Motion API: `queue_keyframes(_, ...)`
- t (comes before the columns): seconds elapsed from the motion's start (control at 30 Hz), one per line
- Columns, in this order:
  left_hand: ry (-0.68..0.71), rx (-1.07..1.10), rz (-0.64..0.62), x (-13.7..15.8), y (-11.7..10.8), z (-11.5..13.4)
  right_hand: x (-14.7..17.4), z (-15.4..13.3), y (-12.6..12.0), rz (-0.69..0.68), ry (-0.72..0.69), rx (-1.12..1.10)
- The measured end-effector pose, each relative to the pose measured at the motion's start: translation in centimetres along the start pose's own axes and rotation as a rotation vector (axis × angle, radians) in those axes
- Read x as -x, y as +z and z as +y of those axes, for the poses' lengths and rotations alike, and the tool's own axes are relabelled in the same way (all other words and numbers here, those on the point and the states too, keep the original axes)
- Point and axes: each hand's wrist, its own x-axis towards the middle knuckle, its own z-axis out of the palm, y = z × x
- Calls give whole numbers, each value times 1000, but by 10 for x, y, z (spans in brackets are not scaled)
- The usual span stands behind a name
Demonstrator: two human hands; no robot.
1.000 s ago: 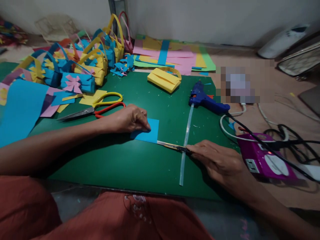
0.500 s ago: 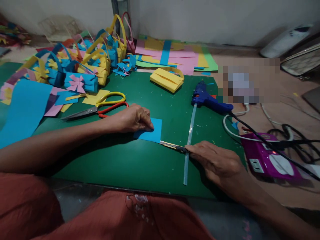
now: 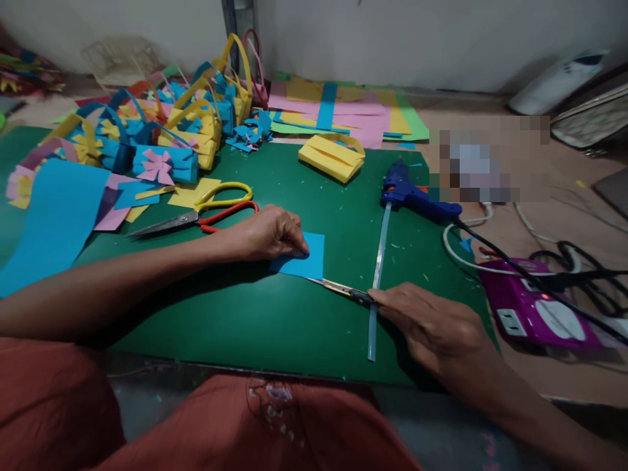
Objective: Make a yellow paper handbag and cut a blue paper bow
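My left hand (image 3: 279, 234), its fingers closed together, holds a small blue paper piece (image 3: 307, 261) on the green board (image 3: 216, 314). In my right hand (image 3: 434, 324) is a slim cutter knife (image 3: 343, 288), its tip at the paper's lower edge. The tip is partly hidden there. Under the knife and right hand passes a clear glue stick (image 3: 379, 252), which runs into a blue glue gun (image 3: 412, 193) lying beyond. Near my left wrist lie scissors (image 3: 196, 216) with one yellow and one red handle loop. A yellow paper bag (image 3: 331, 157) rests farther back.
Several small paper bags (image 3: 167, 163) crowd the back left. A large blue sheet (image 3: 61, 216) lies at the left, and coloured sheets (image 3: 353, 111) are stacked at the back. On the right are a purple power strip (image 3: 542, 314) and tangled cables (image 3: 495, 252).
The knife tip has moved from the blue paper's lower right corner slightly leftward along its lower edge. The whole view has shifted a little; the left hand still holds the paper.
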Motion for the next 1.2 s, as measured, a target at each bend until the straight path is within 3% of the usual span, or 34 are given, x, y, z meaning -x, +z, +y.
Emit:
queue_keyframes(0.17, 1, 2, 2, 0, -1, -1, -6, -4, 0, -24, -61, 57)
queue_keyframes(0.93, 26, 20, 16, 0, 1, -2, -29, -15, 5, -88, -75, 55)
queue_keyframes(1.2, 5, 5, 20, -1, 1, -2, -29, -20, 9, -93, -105, -53)
